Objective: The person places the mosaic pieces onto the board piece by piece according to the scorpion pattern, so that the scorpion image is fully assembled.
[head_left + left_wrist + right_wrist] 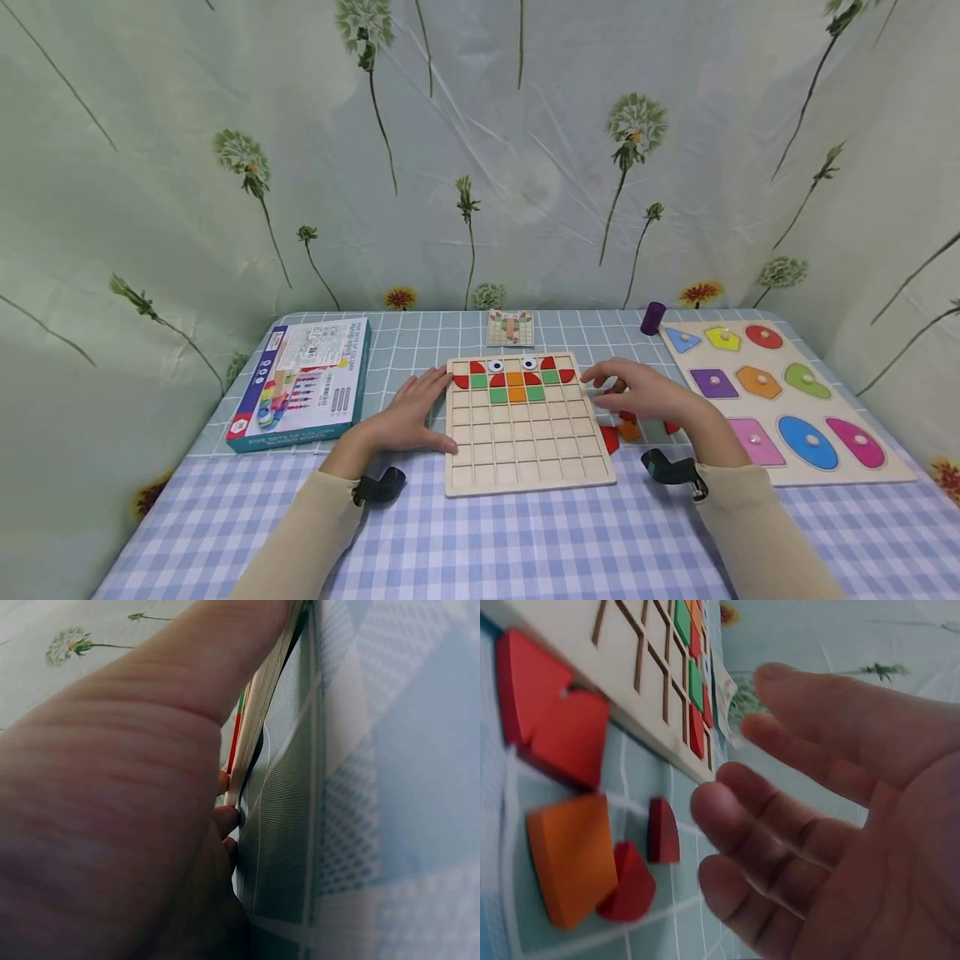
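A wooden grid board [525, 450] lies before me, its upper rows filled with red, green and orange pieces and two eye pieces. My left hand [408, 417] rests along its left edge, thumb and fingers spread and touching the rim. Close to the upper right corner, my right hand [641, 390] hovers with loosely bent fingers and nothing held. Below it, by the board's right edge, lie loose red pieces [570, 742] and an orange piece [574, 859]. A small pattern card [511, 331] stands behind the board.
On the left lies a boxed toy set [303, 383]. To the right is a knobbed shape puzzle [750, 400], with a purple cylinder [652, 318] at its far left corner. Checked cloth [450, 550] covers the near table; a flowered curtain [525, 167] hangs behind.
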A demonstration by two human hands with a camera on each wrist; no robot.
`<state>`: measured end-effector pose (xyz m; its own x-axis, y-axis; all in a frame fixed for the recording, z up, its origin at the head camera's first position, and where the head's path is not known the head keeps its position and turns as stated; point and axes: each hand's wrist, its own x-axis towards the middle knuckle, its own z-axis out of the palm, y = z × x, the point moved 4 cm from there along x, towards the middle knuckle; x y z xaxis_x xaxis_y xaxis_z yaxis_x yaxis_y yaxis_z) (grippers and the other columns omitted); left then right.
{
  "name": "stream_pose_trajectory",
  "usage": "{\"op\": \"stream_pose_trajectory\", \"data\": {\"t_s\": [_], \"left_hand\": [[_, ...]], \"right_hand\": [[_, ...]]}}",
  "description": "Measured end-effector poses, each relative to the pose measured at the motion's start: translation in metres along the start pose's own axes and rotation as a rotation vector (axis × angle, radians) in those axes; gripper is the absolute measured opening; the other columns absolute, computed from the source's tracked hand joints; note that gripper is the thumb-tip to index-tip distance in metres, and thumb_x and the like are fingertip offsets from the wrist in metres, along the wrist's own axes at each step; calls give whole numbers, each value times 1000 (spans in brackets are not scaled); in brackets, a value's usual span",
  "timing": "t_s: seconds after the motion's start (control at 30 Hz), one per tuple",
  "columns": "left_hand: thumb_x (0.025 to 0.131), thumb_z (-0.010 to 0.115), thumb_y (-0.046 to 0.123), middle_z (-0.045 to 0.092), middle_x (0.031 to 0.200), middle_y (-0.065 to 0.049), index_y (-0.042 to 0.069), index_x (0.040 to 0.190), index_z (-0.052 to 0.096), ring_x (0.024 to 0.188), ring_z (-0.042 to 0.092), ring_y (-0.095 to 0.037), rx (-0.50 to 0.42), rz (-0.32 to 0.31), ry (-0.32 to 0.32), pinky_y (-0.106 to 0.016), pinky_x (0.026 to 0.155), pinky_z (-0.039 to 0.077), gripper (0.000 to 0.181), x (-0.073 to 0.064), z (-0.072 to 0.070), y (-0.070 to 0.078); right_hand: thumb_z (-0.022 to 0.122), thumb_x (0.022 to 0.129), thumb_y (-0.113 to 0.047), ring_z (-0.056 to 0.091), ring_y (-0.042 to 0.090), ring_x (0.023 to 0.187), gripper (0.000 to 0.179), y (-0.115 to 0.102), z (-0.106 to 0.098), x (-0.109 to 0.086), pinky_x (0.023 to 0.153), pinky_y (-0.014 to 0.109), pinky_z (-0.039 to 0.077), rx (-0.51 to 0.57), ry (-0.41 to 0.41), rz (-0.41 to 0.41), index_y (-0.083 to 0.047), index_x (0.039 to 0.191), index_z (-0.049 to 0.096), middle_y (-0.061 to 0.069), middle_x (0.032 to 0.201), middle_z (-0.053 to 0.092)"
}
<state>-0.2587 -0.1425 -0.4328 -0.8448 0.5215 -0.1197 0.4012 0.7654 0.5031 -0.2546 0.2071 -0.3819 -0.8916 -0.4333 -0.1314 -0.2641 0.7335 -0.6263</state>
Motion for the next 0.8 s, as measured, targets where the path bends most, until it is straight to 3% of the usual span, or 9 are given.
{"op": "stream_pose_trajectory", "data": {"t_s": [0.23,0.5,0.8], "left_hand": [[75,82,57,10,169,-15,6,160,17,158,4,-35,7,-8,-3,-56,127,2,119,0,0,0],[75,81,57,10,170,-13,9,161,16,158,4,-34,-1,1,1,-56,127,2,118,0,0,2],[74,82,58,11,169,-13,9,161,16,158,5,-34,4,-3,3,-56,127,2,119,0,-1,1]], "right_hand": [[68,94,-18,57,19,89,36,11,-6,-5,73,28,52,17,-26,21,-10,128,63,10,113,65],[78,85,-15,57,21,95,29,24,-9,-10,81,30,53,0,-95,63,-13,112,69,6,106,66],[84,76,-12,51,22,94,29,32,-1,-9,76,31,49,-10,-191,68,-16,98,67,5,99,57]]}}
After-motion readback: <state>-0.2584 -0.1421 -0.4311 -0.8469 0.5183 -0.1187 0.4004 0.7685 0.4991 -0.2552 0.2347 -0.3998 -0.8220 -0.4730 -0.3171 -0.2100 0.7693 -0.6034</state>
